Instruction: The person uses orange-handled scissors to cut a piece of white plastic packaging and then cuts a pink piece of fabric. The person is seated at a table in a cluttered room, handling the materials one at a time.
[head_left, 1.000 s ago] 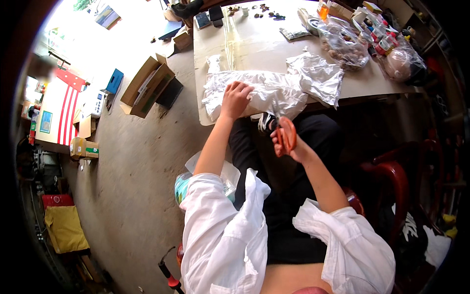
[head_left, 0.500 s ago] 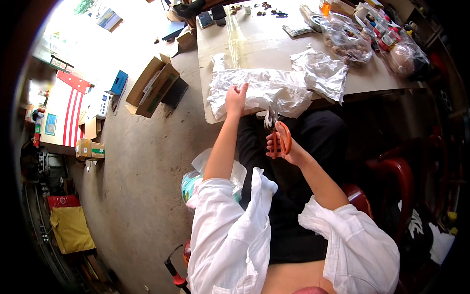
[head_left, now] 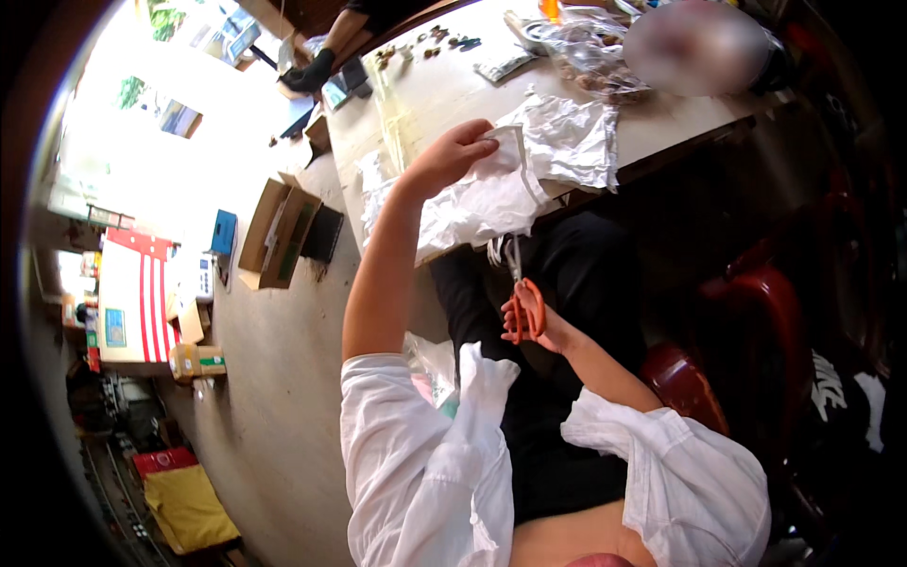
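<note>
My left hand point(head_left: 453, 156) is closed on the upper edge of a thin, wrinkled white sheet point(head_left: 491, 203). I cannot tell if it is cloth or plastic. The sheet lies partly along the table's near edge, its right end lifted and folded by my fingers. Below that edge, over my lap, my right hand point(head_left: 553, 333) holds scissors with orange handles point(head_left: 527, 312), blades pointing up toward the sheet. Pale loops beside the blades are too small to make out. Another crumpled white sheet point(head_left: 572, 142) rests on the table to the right.
On the table point(head_left: 661, 146) are a clear bag of brown things point(head_left: 600, 57), a small flat packet point(head_left: 504, 63) and small dark pieces. Another person's foot in a dark shoe point(head_left: 310, 74) shows beyond. An open carton point(head_left: 274, 231) stands left; a red chair point(head_left: 685, 378) is right.
My left hand has moved up and right relative to the sheet, lifting and folding its right end. The scissors are slightly lower, and my view has turned. Another person's leg now shows at the top.
</note>
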`<state>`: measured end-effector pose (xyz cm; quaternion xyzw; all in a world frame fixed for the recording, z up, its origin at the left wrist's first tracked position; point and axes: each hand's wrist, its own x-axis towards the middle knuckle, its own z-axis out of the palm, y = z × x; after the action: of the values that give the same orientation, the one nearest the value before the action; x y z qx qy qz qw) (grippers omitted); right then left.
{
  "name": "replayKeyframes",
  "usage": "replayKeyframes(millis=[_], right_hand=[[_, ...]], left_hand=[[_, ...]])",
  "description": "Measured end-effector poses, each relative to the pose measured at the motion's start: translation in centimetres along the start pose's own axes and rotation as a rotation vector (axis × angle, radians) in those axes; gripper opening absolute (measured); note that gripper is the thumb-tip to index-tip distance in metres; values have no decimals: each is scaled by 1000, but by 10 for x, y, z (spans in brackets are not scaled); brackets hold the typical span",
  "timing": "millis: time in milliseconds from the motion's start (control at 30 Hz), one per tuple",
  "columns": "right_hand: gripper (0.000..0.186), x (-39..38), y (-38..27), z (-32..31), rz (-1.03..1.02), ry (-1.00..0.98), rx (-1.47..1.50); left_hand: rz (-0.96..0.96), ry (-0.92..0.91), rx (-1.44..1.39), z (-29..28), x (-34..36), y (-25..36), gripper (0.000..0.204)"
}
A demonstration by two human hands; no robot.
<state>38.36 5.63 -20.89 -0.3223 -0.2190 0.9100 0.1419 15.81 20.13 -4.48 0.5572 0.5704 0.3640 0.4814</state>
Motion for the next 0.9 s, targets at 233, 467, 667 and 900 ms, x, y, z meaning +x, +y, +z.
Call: replayKeyframes(millis=[233, 467, 667, 900], right_hand=[[56, 12, 6, -5, -53, 43, -66], [53, 11, -4, 0, -27, -46, -7], [40, 23, 10, -12, -117, -79, -69], [42, 27, 6, -5, -111, 45, 34]], left_hand=[[63, -236, -489, 20, 88, 67, 34], [-250, 109, -527, 14, 177, -52, 22], [-326, 622, -63, 11, 160, -133, 56], [47, 500, 364, -5, 11, -122, 26]])
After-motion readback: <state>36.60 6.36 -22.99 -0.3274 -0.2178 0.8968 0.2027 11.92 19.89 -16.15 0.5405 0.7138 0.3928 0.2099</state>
